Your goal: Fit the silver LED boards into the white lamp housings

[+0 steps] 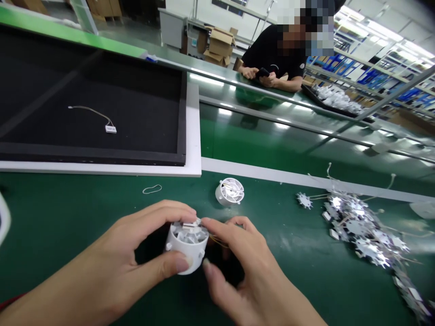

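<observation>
My left hand (112, 267) is wrapped round a small white round plastic housing (186, 246), thumb on its front wall and fingers over its far rim. Inside the housing lies a silvery star-shaped part with a small white connector at the top. My right hand (244, 267) pinches at the housing's right rim, its forefinger on the connector and its thumb at the lower edge; thin yellow wires run out under its fingers. A second white housing (230, 191) lies on its side on the green bench (68, 217) just beyond my hands.
A heap of silvery star-shaped boards with wires (360, 226) lies to the right. A big black framed panel (102, 104) with a small wired part (110, 128) fills the upper left. A rubber band (152, 189) lies near it. A person in black leans on the far bench (275, 68).
</observation>
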A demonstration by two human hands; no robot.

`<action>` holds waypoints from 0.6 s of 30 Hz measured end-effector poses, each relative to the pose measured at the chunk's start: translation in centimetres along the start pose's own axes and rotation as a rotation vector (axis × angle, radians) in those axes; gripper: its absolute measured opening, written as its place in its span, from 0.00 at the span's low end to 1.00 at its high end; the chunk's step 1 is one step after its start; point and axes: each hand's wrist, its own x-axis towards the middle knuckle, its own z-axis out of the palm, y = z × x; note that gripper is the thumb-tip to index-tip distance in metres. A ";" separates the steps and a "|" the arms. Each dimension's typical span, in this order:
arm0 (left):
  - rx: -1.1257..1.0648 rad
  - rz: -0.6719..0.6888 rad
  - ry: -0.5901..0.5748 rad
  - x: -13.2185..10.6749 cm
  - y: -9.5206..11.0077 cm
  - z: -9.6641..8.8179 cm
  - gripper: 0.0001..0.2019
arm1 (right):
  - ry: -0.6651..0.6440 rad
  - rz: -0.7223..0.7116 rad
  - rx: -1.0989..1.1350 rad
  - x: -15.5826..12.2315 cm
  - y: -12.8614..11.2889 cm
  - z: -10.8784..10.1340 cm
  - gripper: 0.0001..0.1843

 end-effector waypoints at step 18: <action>0.034 -0.057 0.018 -1.6 -1.9 0.8 0.19 | 0.141 -0.179 -0.193 0.6 0.8 0.0 0.18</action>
